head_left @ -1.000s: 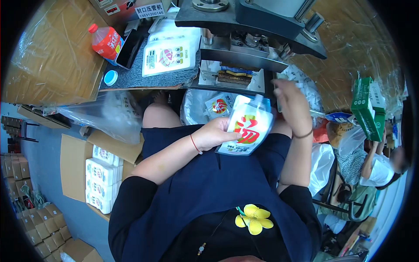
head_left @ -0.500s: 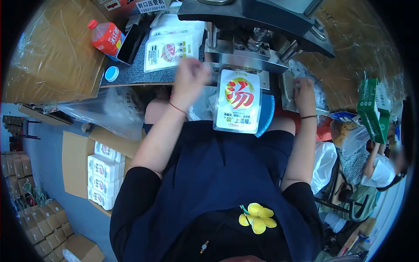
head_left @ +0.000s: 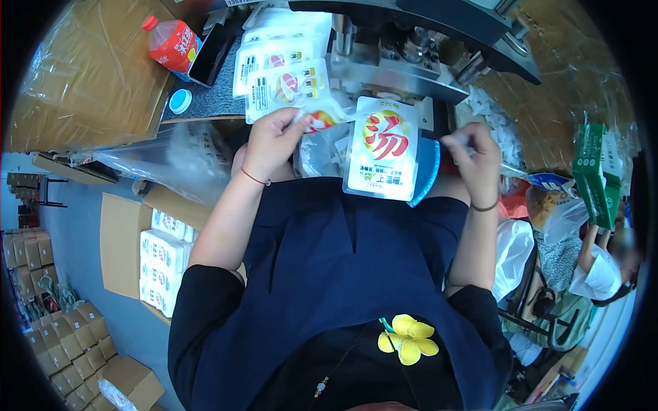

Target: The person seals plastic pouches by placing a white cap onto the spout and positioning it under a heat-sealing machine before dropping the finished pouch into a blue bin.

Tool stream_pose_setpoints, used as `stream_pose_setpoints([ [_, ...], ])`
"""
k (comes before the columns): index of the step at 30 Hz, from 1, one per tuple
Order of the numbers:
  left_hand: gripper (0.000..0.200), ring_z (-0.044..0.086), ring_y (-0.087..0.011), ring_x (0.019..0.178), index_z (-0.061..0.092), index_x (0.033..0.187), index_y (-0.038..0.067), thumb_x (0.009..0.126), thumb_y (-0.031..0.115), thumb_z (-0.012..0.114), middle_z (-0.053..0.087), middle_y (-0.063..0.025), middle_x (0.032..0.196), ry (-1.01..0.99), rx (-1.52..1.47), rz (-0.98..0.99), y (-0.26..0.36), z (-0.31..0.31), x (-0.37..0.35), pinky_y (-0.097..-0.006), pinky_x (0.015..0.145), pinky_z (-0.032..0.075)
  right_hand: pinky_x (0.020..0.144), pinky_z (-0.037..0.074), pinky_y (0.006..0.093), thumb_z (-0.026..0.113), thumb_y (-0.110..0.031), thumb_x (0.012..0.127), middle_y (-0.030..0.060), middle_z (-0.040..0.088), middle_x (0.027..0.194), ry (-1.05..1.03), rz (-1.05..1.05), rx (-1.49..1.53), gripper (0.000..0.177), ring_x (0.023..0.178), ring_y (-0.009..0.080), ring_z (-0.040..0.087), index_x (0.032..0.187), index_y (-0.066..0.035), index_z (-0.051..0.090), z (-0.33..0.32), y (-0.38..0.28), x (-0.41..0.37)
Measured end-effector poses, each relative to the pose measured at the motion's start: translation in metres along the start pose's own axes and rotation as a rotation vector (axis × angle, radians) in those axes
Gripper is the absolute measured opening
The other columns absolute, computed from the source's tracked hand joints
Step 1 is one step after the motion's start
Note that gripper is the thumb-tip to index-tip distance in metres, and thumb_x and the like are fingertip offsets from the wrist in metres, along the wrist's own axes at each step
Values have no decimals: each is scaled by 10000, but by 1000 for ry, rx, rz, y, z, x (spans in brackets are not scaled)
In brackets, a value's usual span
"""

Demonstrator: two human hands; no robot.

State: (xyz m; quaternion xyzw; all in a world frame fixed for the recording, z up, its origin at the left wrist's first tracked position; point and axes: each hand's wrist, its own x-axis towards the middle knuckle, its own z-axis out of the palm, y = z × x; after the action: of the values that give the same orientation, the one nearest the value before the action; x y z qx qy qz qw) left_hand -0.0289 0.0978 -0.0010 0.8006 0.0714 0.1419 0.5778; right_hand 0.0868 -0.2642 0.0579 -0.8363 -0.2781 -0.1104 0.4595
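My left hand (head_left: 275,144) pinches the edge of a white printed pouch (head_left: 322,120), which is bent and partly blurred. Directly right of it, another white pouch (head_left: 382,147) with a large red character stands at the front of the metal press (head_left: 411,58). My right hand (head_left: 476,156) is raised to the right of that pouch, apart from it. Its thumb and fingers are closed together; what is between them, if anything, is too small to name. Behind my left hand, several pouches (head_left: 288,85) lie overlapping on the bench.
Small white translucent pieces (head_left: 499,127) lie right of the press. A red-labelled bottle (head_left: 171,48), a dark phone-like slab (head_left: 211,58) and a blue-white cap (head_left: 180,101) sit at left. A carton of packed pouches (head_left: 127,240) stands on the floor. Another person (head_left: 596,270) is at far right.
My left hand now holds a pouch from beside the stack. My right hand has come up out of the small white pieces and moved slightly left, fingers pinched. The view has shifted slightly.
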Motion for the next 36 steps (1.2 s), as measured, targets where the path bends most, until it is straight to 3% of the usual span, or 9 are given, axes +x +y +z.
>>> stream_pose_setpoints([
  [6, 227, 628, -67, 740, 728, 1066, -13, 962, 187, 697, 733, -58, 842, -252, -62, 7, 30, 59, -17, -258, 675, 504, 739, 510, 255, 747, -116, 923, 52, 709, 893, -26, 126, 506, 189, 791, 125, 638, 1072, -2, 728, 23, -43, 23],
  [11, 314, 653, -71, 905, 701, 1134, -29, 1047, 260, 613, 745, -56, 950, -389, -551, -196, 47, 82, -25, -247, 799, 529, 786, 512, 297, 726, -139, 936, 93, 713, 942, -221, -19, 303, 165, 875, 162, 644, 995, 16, 722, 31, -41, 24],
  [14, 276, 665, -72, 891, 695, 1079, -32, 1028, 235, 652, 744, -51, 959, -459, -437, -206, 47, 84, -28, -258, 788, 547, 774, 509, 286, 710, -116, 943, 87, 710, 926, -270, 9, 289, 137, 851, 149, 643, 966, 18, 717, 16, -30, 19],
  [17, 231, 674, -74, 862, 695, 1037, -27, 989, 199, 712, 746, -54, 955, -447, -448, -184, 37, 96, -32, -261, 766, 553, 736, 496, 275, 703, -99, 946, 75, 704, 896, -29, 114, 532, 122, 805, 129, 632, 956, 21, 719, 16, -42, 19],
  [25, 306, 666, -94, 993, 683, 1174, -29, 1053, 242, 608, 735, -76, 1095, -525, -685, -336, 45, 104, -42, -271, 884, 541, 723, 483, 276, 710, -129, 940, 63, 693, 846, -291, 55, 290, 179, 793, 120, 619, 863, 32, 695, -1, -31, 15],
  [29, 278, 683, -115, 1014, 653, 1234, -35, 1035, 156, 619, 730, -98, 1140, -606, -756, -364, 49, 109, -45, -289, 910, 553, 781, 499, 281, 719, -164, 945, 66, 701, 909, -327, 149, 446, 273, 862, 112, 636, 1130, 12, 623, -2, -29, 14],
  [30, 274, 688, -124, 1019, 647, 1241, -36, 1028, 134, 623, 729, -104, 1147, -626, -773, -386, 47, 110, -45, -294, 915, 555, 805, 530, 339, 726, -226, 939, 121, 723, 980, -314, 123, 315, 442, 907, 203, 697, 1295, -34, 547, -7, -19, 14],
  [33, 280, 711, -160, 1024, 636, 1246, -35, 979, 45, 650, 727, -125, 1159, -609, -808, -438, 35, 107, -37, -321, 921, 570, 813, 549, 420, 718, -271, 929, 164, 710, 1027, 3, -3, -756, 404, 961, 341, 709, 1269, -96, 588, -29, 20, 22],
  [36, 286, 726, -182, 1005, 636, 1226, -44, 946, 12, 658, 726, -138, 1158, -451, -892, -431, 36, 97, -18, -342, 903, 588, 824, 546, 485, 719, -276, 903, 187, 678, 1041, -122, 227, -1024, 334, 988, 426, 668, 1195, -135, 636, -51, 58, 20],
])
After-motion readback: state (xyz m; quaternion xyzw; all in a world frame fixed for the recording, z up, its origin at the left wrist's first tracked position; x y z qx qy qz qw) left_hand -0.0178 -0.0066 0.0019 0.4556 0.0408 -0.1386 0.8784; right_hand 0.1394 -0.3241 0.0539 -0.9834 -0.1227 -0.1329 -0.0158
